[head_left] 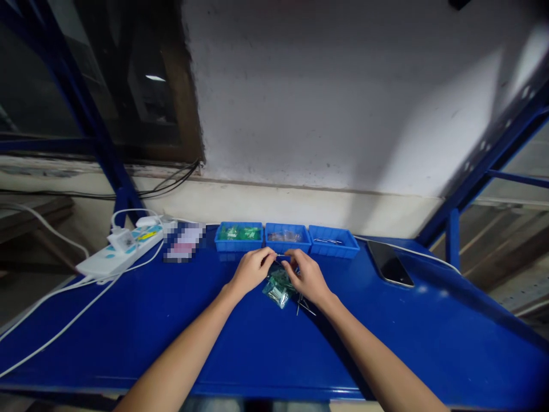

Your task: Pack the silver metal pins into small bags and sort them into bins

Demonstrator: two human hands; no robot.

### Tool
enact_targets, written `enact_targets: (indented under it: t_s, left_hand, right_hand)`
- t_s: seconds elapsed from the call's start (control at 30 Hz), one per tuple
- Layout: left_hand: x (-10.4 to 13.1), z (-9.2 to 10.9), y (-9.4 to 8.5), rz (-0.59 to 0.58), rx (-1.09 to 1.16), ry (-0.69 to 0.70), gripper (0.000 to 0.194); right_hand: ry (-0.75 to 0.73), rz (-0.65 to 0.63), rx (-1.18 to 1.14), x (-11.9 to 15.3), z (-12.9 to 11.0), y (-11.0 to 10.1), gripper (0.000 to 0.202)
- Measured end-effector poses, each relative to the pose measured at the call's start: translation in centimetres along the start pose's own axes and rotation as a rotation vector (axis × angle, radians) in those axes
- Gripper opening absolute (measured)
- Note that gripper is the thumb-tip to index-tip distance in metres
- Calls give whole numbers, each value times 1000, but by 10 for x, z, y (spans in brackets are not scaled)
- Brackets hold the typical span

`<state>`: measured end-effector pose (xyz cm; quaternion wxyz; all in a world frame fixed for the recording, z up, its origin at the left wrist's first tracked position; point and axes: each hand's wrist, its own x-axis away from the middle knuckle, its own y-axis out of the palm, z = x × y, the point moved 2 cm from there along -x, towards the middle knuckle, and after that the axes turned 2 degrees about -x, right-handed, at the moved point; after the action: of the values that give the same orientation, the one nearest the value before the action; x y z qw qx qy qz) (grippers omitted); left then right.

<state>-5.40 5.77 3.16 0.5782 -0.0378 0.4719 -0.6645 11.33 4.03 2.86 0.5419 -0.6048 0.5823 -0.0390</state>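
Above the blue table (180, 332), my left hand (252, 270) and my right hand (309, 277) meet fingertip to fingertip. A thin metallic rod (280, 255) spans the small gap, pinched by both; its exact kind is too small to make out. Just below my fingers lie small clear and green plastic packets (278, 290) with something shiny inside. Several thin metal rods (306, 308) rest beside them, partly under my right hand. Right behind my hands stand three blue bins: the left bin (238, 246) with green packets, the middle bin (288, 247) with clear packets, the right bin (334, 250) with thin rods.
A black phone (389, 263) lies on the right. At the left are a white power strip (122, 252) with plugs and trailing cables (77, 323), and a blurred card-like item (184, 242). A wall (326, 103) and blue frame posts (484, 154) bound the table.
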Motion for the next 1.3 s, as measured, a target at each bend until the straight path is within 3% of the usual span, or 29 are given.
enact_targets:
  t_s: [0.2, 0.33, 0.67, 1.0, 1.17, 1.3]
  left_hand:
    - [1, 2, -3, 3, -47, -3, 31]
    - [1, 3, -3, 22, 5, -17, 20]
    - [1, 0, 1, 12, 85, 9, 12]
    - [2, -1, 7, -15, -6, -55, 29]
    - [4, 8, 6, -15, 94, -48, 18]
    - [2, 9, 2, 10, 32, -32, 20]
  right_hand:
    - [4, 73, -17, -2, -4, 8, 15]
    - [-3, 106, -9, -3, -9, 8, 19]
    - [76, 75, -87, -2, -7, 7, 17]
    - [-18, 31, -63, -1, -7, 0, 14]
    - [54, 67, -29, -2, -1, 1, 18]
    - [62, 35, -43, -1, -2, 0, 18]
